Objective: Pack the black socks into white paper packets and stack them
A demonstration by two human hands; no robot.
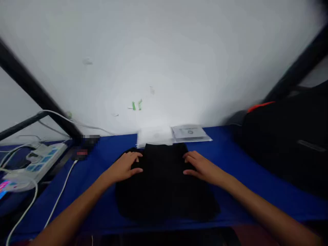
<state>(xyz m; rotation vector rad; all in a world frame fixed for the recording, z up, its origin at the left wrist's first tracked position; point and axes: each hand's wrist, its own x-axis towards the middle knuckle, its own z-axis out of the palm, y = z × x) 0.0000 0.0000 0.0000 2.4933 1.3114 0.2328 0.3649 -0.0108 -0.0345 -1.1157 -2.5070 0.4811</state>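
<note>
A black piece of cloth, perhaps a garment (pixel 165 191), is spread in front of me on the blue surface (pixel 228 157). Its narrower upper part points toward the wall, and the lower part widens toward me. On its upper left side rests my left hand (pixel 127 166), thumb apart from the slightly bent fingers. My right hand (pixel 198 166) lies at the upper right edge in the same way, thumb and fingers apart. Neither hand visibly grips the cloth. Dark shading hides its folds and seams.
Flat clear plastic packets (pixel 155 136) lie behind the cloth by the wall. A white power strip (pixel 44 162) with cables (pixel 63 188) is at the left, near a small dark blurred object (pixel 84 150). A large black bag (pixel 284 143) stands at the right.
</note>
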